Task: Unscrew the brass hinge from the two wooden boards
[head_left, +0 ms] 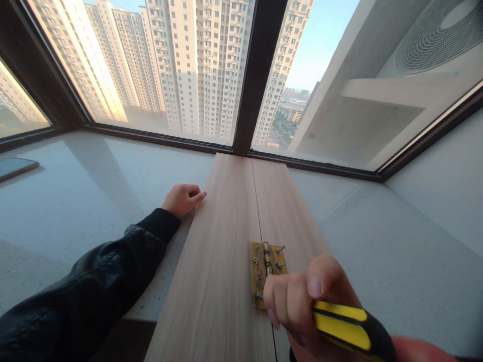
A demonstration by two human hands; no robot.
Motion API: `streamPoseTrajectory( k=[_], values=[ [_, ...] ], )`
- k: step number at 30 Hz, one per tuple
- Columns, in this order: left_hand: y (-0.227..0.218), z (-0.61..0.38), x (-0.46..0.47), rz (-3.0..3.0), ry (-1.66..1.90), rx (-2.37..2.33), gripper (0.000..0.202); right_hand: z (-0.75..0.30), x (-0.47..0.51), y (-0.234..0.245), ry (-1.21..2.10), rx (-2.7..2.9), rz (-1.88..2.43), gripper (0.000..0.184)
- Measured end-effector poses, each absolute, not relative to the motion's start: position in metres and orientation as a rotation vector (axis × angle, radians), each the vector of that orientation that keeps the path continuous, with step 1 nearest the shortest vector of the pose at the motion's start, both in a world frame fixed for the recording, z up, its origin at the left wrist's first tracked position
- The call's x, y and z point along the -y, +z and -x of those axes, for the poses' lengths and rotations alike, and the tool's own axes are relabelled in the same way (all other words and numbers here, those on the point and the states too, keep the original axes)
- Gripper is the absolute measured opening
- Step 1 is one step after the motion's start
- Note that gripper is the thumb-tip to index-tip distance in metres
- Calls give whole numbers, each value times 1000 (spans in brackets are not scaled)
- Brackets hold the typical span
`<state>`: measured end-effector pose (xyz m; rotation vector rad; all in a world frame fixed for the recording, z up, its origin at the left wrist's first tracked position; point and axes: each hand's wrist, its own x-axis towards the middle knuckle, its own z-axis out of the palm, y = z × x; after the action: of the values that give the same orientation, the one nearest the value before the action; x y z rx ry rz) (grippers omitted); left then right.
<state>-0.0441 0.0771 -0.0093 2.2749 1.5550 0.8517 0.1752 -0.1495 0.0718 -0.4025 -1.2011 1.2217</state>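
Note:
Two light wooden boards (222,241) lie side by side on a grey sill, running toward the window. A brass hinge (260,269) with screws sits across their seam near me. My right hand (302,301) is closed round a yellow and black screwdriver handle (350,329), right over the hinge's near right corner; the tip is hidden by my fingers. My left hand (183,198), in a black sleeve, rests curled against the left edge of the left board, fingers folded in, nothing visible in them.
A phone (15,167) lies at the far left of the grey sill (94,191). Dark window frames (256,75) stand just beyond the boards. A white wall (445,181) rises on the right. The sill's front edge drops off at the lower left.

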Motion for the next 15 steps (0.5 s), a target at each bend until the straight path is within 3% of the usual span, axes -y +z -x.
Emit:
streamPoseTrajectory(
  k=[6,12,15],
  values=[
    [-8,44,-76,-2259,865,-1553,39,-193,145,70,963,1330,599,32],
    [-8,43,-75,-2268,860,-1545,38,-177,140,74,1279,1054,330,36],
    [-8,44,-75,-2276,857,-1542,38,-173,140,77,1287,1113,366,42]
  ],
)
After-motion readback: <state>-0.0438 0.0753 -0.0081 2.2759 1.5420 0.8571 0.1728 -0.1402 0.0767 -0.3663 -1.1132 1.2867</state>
